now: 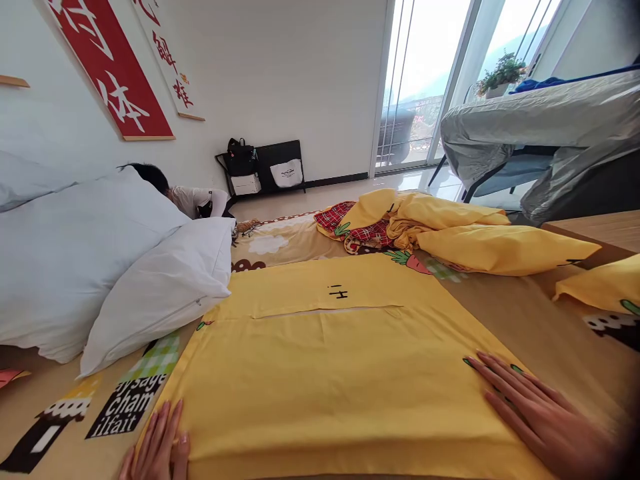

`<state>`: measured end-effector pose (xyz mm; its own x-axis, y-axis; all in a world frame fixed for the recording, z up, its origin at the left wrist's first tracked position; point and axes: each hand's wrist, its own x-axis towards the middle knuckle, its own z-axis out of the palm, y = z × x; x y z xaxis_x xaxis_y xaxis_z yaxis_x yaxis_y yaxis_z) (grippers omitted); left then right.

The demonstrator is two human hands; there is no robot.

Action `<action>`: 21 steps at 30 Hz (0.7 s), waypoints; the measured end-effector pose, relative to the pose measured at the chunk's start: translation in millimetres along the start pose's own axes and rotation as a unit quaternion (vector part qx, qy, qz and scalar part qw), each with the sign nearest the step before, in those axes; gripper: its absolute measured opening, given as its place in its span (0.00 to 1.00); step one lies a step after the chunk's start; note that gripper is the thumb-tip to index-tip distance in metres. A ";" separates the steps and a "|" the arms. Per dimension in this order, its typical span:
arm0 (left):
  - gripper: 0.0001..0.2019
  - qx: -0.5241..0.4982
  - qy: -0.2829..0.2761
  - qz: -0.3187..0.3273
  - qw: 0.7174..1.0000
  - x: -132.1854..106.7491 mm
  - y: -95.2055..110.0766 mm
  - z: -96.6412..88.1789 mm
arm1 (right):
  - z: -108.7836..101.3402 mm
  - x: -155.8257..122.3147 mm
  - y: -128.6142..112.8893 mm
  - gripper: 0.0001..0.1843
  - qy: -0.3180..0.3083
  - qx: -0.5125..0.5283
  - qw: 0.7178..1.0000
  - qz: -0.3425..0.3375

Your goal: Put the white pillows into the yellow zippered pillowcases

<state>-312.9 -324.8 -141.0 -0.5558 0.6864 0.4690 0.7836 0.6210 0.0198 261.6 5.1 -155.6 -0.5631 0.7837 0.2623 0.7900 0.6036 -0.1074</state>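
i have the left hand (157, 443) low on the near left edge of a yellow pillowcase (325, 373), fingers stretched and close together, thumb alongside, the back of the hand partly cut off by the frame; i see nothing gripped in it; my right hand (543, 413) rests palm down across the right edge, open, fingers extended and slightly fanned, also with no hold that i can make out, though the underside is hidden from me; between them the pillowcase lies spread on the patterned bed sheet (500, 293), nearly flat, a long slit (325, 312) running across its far part just short of the black lettering (337, 292); i judge the step in hand to be smoothing and squaring this cloth, close to done, with only soft creases left; the next move, as i read it, calls for light hands, lifting off without dragging the edges, and care to find the slit's upper layer alone; further out on my left a zipped white pillow (165, 287) leans against a larger one (95, 247); beyond the far right corner sits a crumpled yellow bundle (450, 233); past the bed, another person (193, 199) bends low.
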 end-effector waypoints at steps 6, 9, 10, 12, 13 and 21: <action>0.29 -0.003 -0.002 -0.028 1.000 3.7 10.5 -8.6 | -12.6 5.7 -9.1 0.33 0.002 0.010 1.000 -0.002; 0.28 -0.009 0.002 -0.041 0.999 4.7 16.6 -13.5 | -20.3 7.6 -15.4 0.33 -0.001 0.004 1.000 0.002; 0.28 -0.009 0.006 -0.043 0.999 4.9 18.3 -14.7 | -22.0 7.9 -16.7 0.33 -0.004 0.003 1.000 0.003; 0.28 -0.010 0.011 -0.043 0.999 5.2 20.6 -16.6 | -23.4 8.2 -17.5 0.33 -0.015 0.000 1.000 0.004; 0.28 -0.010 0.011 -0.043 0.999 5.4 21.3 -17.2 | -23.3 8.2 -17.2 0.34 -0.020 -0.001 1.000 0.002; 0.27 -0.019 0.005 -0.049 0.999 6.5 20.0 -18.1 | -21.5 7.6 -16.4 0.35 -0.017 -0.008 1.000 -0.009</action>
<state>-295.8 -314.8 -121.7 -0.6277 0.6196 0.4712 0.7356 0.6703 0.0984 249.6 -2.0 -131.3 -0.5858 0.7769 0.2306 0.7830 0.6160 -0.0865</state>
